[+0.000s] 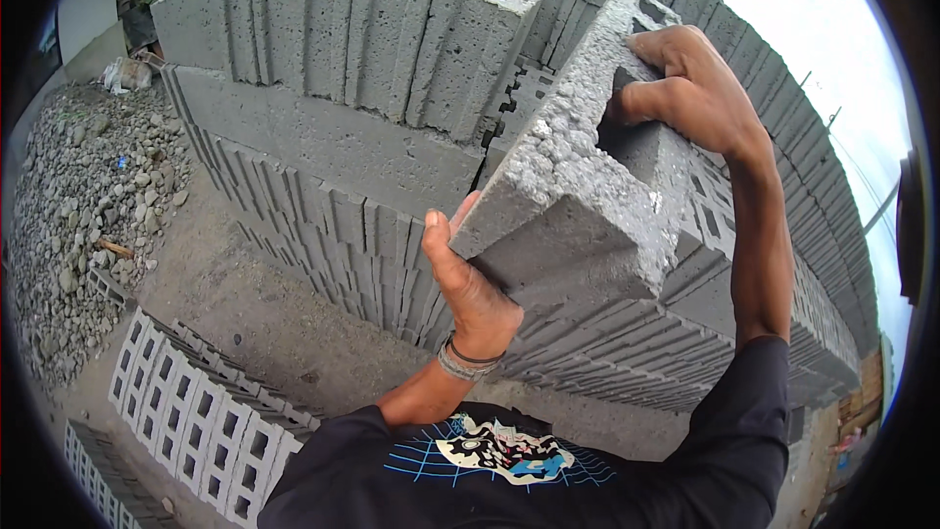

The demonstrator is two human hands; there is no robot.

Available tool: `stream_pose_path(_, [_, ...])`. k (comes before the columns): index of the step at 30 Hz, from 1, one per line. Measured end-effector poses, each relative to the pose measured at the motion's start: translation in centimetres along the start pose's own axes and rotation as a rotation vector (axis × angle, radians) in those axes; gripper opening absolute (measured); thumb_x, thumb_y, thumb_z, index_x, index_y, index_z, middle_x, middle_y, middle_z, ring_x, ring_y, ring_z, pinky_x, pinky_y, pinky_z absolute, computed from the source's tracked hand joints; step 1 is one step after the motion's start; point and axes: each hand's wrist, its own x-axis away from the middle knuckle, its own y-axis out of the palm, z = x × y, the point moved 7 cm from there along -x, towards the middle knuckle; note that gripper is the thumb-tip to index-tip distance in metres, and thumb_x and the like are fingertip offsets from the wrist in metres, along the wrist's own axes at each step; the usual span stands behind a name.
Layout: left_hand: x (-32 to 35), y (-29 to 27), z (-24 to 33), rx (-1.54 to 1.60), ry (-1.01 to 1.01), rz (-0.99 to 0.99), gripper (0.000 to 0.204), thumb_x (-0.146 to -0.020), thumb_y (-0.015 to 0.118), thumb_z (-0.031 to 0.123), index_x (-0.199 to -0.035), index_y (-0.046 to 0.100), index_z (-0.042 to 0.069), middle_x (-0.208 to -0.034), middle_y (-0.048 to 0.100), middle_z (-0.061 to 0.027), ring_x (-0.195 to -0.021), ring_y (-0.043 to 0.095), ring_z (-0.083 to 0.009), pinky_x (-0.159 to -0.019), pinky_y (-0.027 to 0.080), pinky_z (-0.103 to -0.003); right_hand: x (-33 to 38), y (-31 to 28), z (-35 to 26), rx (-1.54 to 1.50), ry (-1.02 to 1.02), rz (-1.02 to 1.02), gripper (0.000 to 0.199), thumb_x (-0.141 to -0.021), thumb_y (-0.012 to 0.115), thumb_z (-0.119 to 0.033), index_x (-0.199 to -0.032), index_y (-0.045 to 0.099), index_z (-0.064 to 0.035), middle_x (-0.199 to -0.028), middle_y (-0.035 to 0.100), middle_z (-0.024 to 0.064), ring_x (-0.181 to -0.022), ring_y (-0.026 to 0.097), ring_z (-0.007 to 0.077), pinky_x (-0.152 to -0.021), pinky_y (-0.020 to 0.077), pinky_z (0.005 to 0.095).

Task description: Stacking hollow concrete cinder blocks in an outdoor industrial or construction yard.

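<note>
I hold a grey hollow concrete block (pixel 578 167) up in the air, tilted, in front of a tall stack of the same blocks (pixel 352 49). My left hand (pixel 472 289) supports its lower near end from underneath, palm against the block. My right hand (pixel 690 88) grips the upper far end, its fingers hooked into a cavity. A bracelet sits on my left wrist. The held block partly hides the stack behind it.
The block stack (pixel 803 264) runs on to the right. A row of hollow blocks (pixel 196 411) lies on the dirt ground at the lower left. A gravel heap (pixel 88 196) fills the left side. Bare dirt ground (pixel 264 313) lies between the row and the stack.
</note>
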Motion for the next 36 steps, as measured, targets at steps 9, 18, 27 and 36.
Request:
stream_pose_path(9, [-5.6,-1.6,0.7,-0.082,0.212,0.223,0.077,-0.094,0.05,0.063,-0.149,0.033,0.011,-0.143,0.043,-0.012,-0.129,0.047,-0.0279,-0.104,0.044,-0.042,-9.7,5.3,5.4,-0.102,-0.136,-0.071,0.026,-0.059,0.073,-0.027,-0.063,0.073,-0.0015,-0.051,0.057,0.0072,-0.044,0.046,0.017,-0.043,0.0337,0.036])
stream_pose_path(18, [-1.2,1.4,6.5,-1.165,0.865,-0.111,0.116,-0.081,0.061,0.073,-0.156,0.016,-0.002,-0.157,0.023,-0.0271,-0.147,0.023,-0.04,-0.119,0.019,-0.054,-10.1,5.2,7.0,-0.195,-0.173,-0.112,0.028,-0.063,0.075,-0.025,-0.064,0.071,0.0027,-0.051,0.051,0.0023,-0.045,0.043,0.0132,-0.043,0.0308,0.0344])
stream_pose_path(27, [-3.2,5.6,0.5,-1.532,1.409,-0.063,0.118,-0.075,0.077,0.052,-0.153,0.013,-0.009,-0.148,0.029,-0.0371,-0.137,0.033,-0.0486,-0.108,0.031,-0.058,-12.2,6.4,9.8,-0.252,-0.261,-0.113,0.03,-0.064,0.072,-0.029,-0.065,0.075,0.0012,-0.05,0.056,0.0084,-0.045,0.045,0.0192,-0.047,0.0372,0.038])
stream_pose_path(36, [-11.4,6.2,-2.3,-1.468,1.521,-0.09,0.115,-0.078,0.071,0.062,-0.152,0.022,-0.011,-0.153,0.025,-0.0369,-0.145,0.025,-0.0489,-0.115,0.023,-0.058,-16.7,7.9,17.0,-0.32,-0.068,-0.183,0.028,-0.056,0.072,-0.025,-0.07,0.076,-0.0007,-0.056,0.061,0.0082,-0.055,0.052,0.0169,-0.052,0.0373,0.0341])
